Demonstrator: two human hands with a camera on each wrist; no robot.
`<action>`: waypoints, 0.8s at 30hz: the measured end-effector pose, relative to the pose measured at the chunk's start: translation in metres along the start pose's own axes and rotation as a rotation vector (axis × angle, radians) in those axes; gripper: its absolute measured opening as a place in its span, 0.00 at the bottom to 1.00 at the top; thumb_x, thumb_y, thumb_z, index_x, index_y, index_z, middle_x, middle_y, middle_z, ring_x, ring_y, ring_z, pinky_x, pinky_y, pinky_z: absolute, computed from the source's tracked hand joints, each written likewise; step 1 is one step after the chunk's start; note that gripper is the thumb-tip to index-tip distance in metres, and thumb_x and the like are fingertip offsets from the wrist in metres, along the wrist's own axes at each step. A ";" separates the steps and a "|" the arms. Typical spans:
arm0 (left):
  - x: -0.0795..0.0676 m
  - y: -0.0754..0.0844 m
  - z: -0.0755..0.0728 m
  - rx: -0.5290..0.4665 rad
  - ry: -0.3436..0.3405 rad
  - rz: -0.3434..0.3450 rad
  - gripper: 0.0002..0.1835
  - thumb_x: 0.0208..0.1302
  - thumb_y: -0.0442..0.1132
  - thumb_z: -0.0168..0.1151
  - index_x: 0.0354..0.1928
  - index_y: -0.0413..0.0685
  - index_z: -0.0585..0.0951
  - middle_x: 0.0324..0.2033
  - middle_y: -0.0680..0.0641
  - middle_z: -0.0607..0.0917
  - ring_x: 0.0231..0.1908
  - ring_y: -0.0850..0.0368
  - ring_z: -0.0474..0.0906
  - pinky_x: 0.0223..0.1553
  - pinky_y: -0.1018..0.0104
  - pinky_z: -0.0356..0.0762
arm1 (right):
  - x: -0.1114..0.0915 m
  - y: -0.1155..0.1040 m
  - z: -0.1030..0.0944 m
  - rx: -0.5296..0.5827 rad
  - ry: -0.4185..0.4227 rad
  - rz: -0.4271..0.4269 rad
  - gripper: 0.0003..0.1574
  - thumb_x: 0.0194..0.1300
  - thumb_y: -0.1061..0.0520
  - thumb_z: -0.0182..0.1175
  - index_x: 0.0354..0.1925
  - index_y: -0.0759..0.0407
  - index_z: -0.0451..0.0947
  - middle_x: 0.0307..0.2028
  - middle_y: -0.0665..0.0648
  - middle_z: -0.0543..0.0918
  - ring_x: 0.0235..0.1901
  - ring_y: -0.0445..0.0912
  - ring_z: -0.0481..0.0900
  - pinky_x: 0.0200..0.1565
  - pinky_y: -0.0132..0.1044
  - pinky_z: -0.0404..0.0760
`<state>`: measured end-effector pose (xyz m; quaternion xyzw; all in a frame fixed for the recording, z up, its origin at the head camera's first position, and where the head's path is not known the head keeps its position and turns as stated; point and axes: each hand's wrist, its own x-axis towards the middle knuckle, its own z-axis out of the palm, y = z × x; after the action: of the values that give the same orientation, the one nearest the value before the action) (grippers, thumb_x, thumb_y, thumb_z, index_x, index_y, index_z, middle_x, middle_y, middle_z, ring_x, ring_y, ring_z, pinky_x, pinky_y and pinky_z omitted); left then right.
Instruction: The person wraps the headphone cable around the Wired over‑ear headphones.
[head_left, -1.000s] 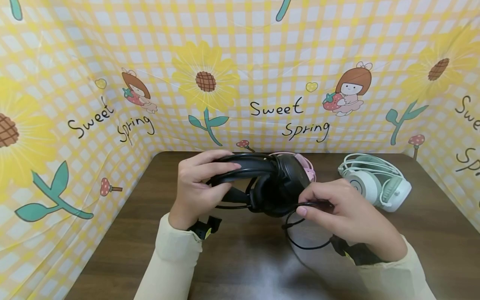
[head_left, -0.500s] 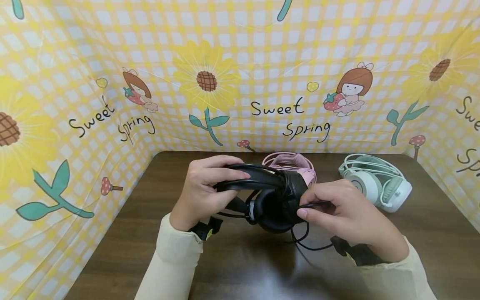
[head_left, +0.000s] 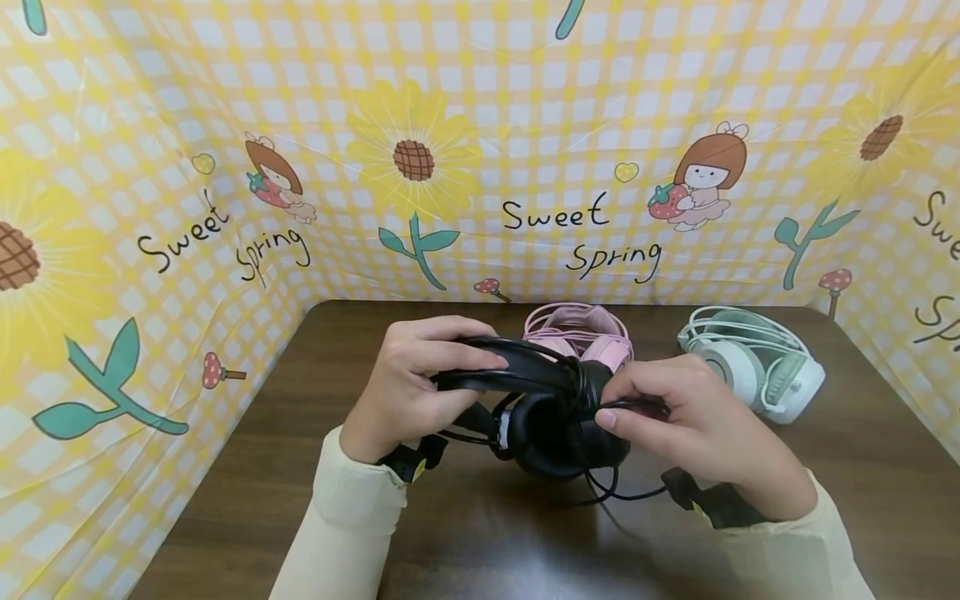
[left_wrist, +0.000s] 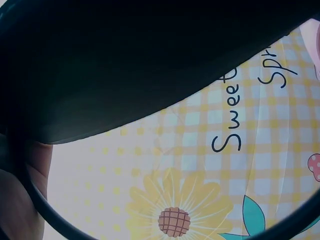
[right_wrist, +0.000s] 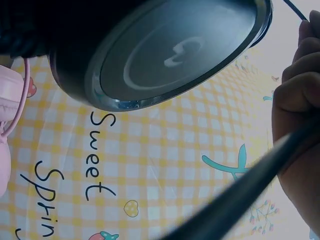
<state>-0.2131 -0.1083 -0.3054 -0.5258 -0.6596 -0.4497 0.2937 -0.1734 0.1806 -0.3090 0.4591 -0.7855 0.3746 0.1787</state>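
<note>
Black over-ear headphones (head_left: 551,437) are held tilted above the table in the head view. My left hand (head_left: 427,375) grips their headband, with the thumb below and the fingers over the top. My right hand (head_left: 690,425) pinches the black cable (head_left: 633,406) beside the right ear cup. Part of the cable wraps around the join of headband and cup, and a loop of it hangs below. In the right wrist view an ear cup (right_wrist: 170,60) shows its round outer face with a pale logo. The dark headband (left_wrist: 125,65) fills the upper left wrist view.
Pink headphones (head_left: 615,350) lie at the back of the brown table (head_left: 247,467), partly behind the black pair. Mint green and white headphones (head_left: 750,367) lie at the back right. A yellow checked cloth (head_left: 525,125) hangs behind and along the sides.
The black headphones have come down and slightly right with my left hand, uncovering more of the pink pair. My right hand stays nearly in place, still pinching the cable.
</note>
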 end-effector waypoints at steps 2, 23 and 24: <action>0.001 0.001 0.000 -0.022 -0.005 0.010 0.10 0.49 0.24 0.65 0.31 0.44 0.89 0.35 0.44 0.85 0.32 0.54 0.80 0.26 0.68 0.74 | 0.000 0.000 0.000 0.001 -0.004 0.005 0.17 0.54 0.65 0.70 0.35 0.43 0.80 0.26 0.35 0.74 0.20 0.31 0.67 0.22 0.22 0.66; 0.004 0.010 -0.002 -0.181 -0.100 0.088 0.13 0.45 0.21 0.62 0.31 0.42 0.88 0.36 0.39 0.85 0.33 0.52 0.83 0.33 0.63 0.81 | 0.000 0.002 -0.002 0.085 0.010 -0.034 0.10 0.59 0.44 0.68 0.33 0.45 0.81 0.27 0.38 0.77 0.21 0.34 0.70 0.23 0.23 0.68; 0.005 0.011 -0.002 -0.185 -0.101 0.092 0.13 0.45 0.21 0.62 0.31 0.42 0.88 0.36 0.39 0.85 0.32 0.52 0.84 0.33 0.63 0.81 | 0.000 0.002 -0.002 0.090 0.009 -0.037 0.10 0.59 0.44 0.68 0.33 0.46 0.81 0.27 0.39 0.77 0.21 0.34 0.70 0.23 0.23 0.68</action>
<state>-0.2043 -0.1078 -0.2973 -0.6022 -0.6043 -0.4679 0.2306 -0.1754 0.1828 -0.3082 0.4796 -0.7583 0.4081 0.1684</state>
